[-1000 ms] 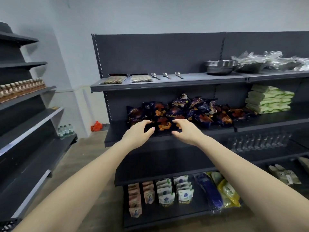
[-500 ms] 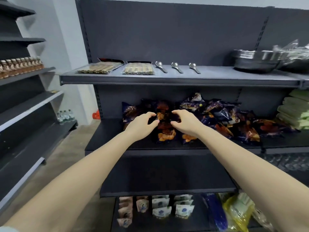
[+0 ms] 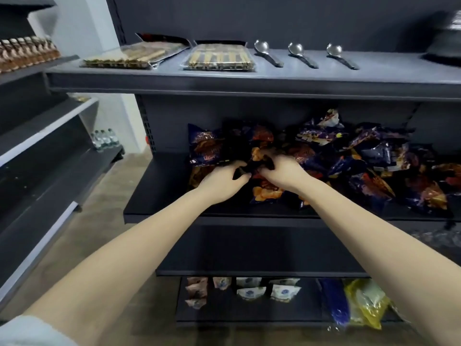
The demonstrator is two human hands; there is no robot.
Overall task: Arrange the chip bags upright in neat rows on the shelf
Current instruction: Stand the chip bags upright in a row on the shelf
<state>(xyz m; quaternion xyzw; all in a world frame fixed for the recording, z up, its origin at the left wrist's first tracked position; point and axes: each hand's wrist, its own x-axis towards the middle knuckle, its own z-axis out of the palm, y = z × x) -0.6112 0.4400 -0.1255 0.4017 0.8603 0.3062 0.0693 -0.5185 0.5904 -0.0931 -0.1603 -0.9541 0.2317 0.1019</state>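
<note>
A jumbled heap of dark blue chip bags (image 3: 369, 156) with orange pictures lies on the middle shelf (image 3: 159, 196), leaning and overlapping. Both hands are in the left part of the heap. My left hand (image 3: 222, 181) curls its fingers round the top edge of a dark chip bag (image 3: 265, 192) lying flat at the shelf front. My right hand (image 3: 282, 171) pinches the same bag's top edge just to the right. One bag (image 3: 203, 148) stands almost upright at the heap's left end.
The shelf above carries two flat packs of chopsticks (image 3: 219, 57) and three metal spoons (image 3: 301, 54). The bottom shelf holds small snack pouches (image 3: 249, 289) and yellow and blue packs (image 3: 359, 303). Another shelving unit (image 3: 37, 151) stands to the left, with bottles on it.
The view has moved closer to the shelf. Both hands went from hovering open in front of the heap to reaching in and closing on one bag's top edge.
</note>
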